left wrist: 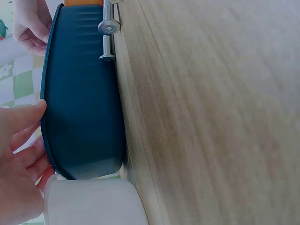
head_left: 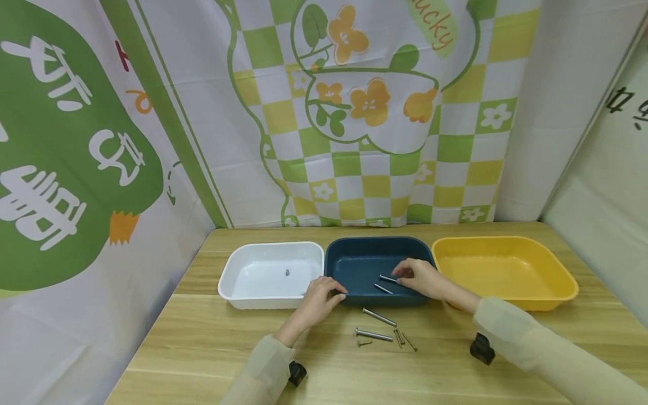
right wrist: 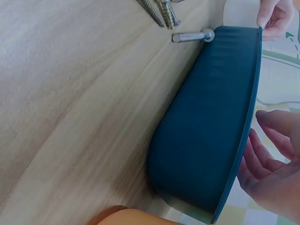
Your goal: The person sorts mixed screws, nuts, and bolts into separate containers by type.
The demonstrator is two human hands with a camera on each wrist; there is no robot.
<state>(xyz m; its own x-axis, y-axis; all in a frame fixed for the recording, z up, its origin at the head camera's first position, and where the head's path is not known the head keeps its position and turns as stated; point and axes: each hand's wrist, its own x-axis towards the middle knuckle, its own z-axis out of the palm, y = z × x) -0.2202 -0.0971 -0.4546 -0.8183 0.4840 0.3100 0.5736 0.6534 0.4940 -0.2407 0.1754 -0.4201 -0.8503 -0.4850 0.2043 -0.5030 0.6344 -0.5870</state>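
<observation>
My left hand (head_left: pixel 320 301) pinches the front left rim of the dark blue bin (head_left: pixel 351 273), thumb outside and fingers behind the edge. Over the right part of this bin is my right hand (head_left: pixel 419 277), thumb and fingertips apart in the right wrist view. A silver bolt (head_left: pixel 387 278) lies right at its fingertips, one end overlapped by them. Just in front of that, a second bolt (head_left: pixel 383 288) rests inside the bin. Before the bin, on the wooden table, lie two long bolts, one nearer the bin (head_left: pixel 379 318) and one closer to me (head_left: pixel 374 335).
Several thin brass-coloured screws (head_left: pixel 400 338) and a short screw (head_left: pixel 364 342) lie beside the long bolts. To the left stands a white bin (head_left: pixel 263 253) with a small metal piece (head_left: pixel 287 273) inside. A yellow bin (head_left: pixel 506 270) adjoins the blue one on the right.
</observation>
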